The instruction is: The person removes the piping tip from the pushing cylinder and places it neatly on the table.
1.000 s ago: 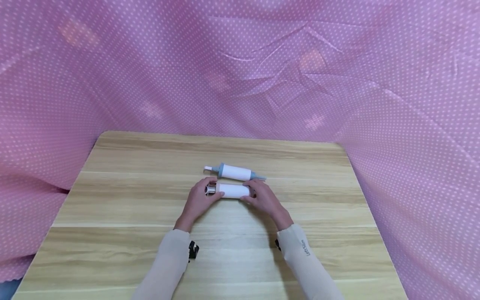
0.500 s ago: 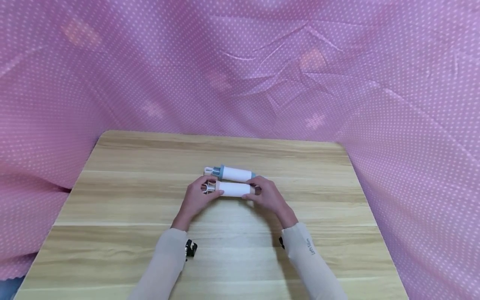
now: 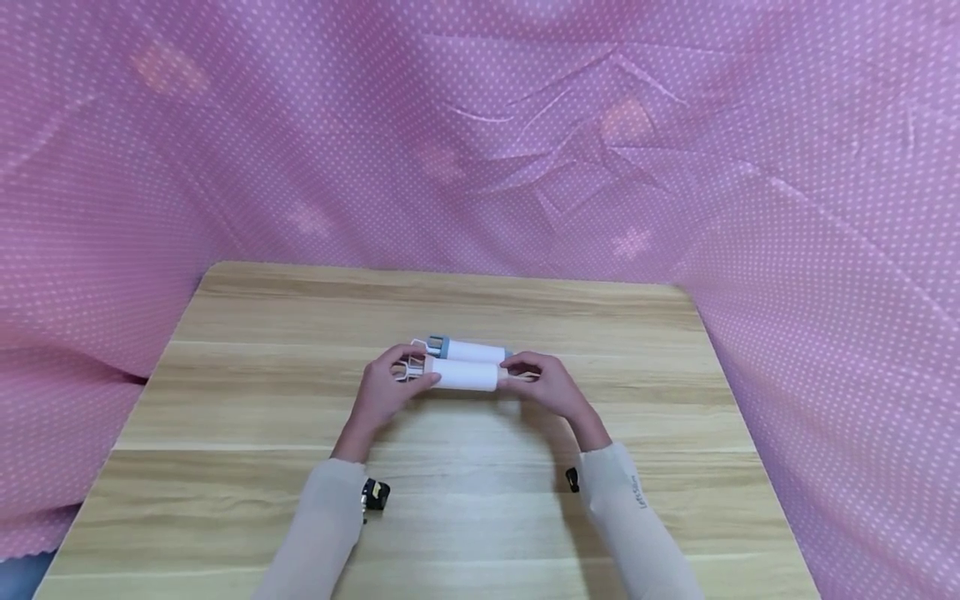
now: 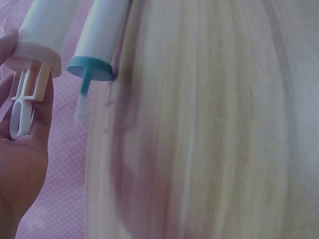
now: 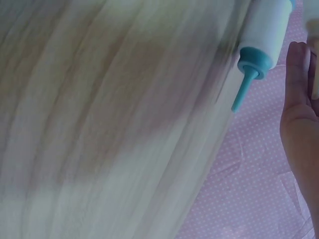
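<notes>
A white syringe-like tube (image 3: 467, 375) with a peach collar (image 4: 35, 56) and a looped white handle (image 4: 22, 117) is held level between both hands, close over the table. My left hand (image 3: 381, 392) grips its collar end, thumb on the near side and fingers on the far side, with the handle inside the palm. At the other end my right hand (image 3: 553, 387) pinches the peach tip by the thin nozzle. Just behind lies a matching tube (image 3: 477, 352) with blue-green ends, its nozzle (image 5: 243, 92) pointing right. The held tube partly overlaps it in the head view.
A wood-grain table (image 3: 480, 517) carries both tubes near its middle. Pink dotted cloth (image 3: 480, 150) hangs behind and at both sides of it. Black wrist devices (image 3: 377, 494) show at the cuffs of the light sleeves (image 3: 318, 517).
The hands have lifted the peach-ended tube slightly and shifted it left. My right hand has slid outward to its tip, moving right. The blue-green tube has rolled, turning its handle loop.
</notes>
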The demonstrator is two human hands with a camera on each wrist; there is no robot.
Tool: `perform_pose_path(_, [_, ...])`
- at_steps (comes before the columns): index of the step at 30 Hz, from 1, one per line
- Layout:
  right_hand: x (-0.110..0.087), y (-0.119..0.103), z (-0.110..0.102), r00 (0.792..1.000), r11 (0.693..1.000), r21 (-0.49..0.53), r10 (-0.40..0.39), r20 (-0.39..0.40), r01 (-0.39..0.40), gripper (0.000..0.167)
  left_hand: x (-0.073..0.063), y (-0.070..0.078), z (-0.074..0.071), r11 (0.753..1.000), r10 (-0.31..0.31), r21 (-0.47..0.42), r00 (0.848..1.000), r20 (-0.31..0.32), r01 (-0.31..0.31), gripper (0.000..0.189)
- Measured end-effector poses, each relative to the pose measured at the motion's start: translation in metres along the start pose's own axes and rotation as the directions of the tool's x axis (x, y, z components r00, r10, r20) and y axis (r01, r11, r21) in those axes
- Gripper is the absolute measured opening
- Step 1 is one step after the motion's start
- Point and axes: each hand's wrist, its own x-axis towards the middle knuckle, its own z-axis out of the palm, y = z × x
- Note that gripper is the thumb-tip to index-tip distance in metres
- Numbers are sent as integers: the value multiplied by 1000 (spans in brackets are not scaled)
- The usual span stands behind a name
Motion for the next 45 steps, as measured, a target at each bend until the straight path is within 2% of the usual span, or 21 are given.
perform_pose_path(6, [1,3,0,1000,998,54,14,18,-15,33,-2,5,-3,1000,-2,-26,1000,-1,2,57])
perform_pose_path(13, [1,-1,2,1000,991,130,23,15,-25,28,-4,6,-5,998,46,-34,999,-10,-47,50])
perform_pose_path(17, [1,-5,4,1000,985,175,-4,4,3,25,-5,4,-8,996,57,-72,998,-30,-59,43])
perform_pose_path(23, [0,-12,6,1000,967,255,12,6,-13,25,-7,6,-12,991,53,-124,998,-23,-56,40])
perform_pose_path(29, [0,-20,8,1000,967,252,18,11,-20,27,-7,11,-15,988,31,-150,999,-18,-33,40])
perform_pose_path(37, [1,-24,7,1000,964,263,29,0,-28,27,-7,15,-17,981,69,-182,997,15,-65,40])
perform_pose_path(44, [0,-32,6,1000,969,247,24,-20,-18,25,-8,22,-18,985,82,-152,996,29,-76,40])
perform_pose_path(45, [0,-33,5,999,969,245,25,-22,-19,26,-9,26,-18,987,79,-146,996,28,-74,40])
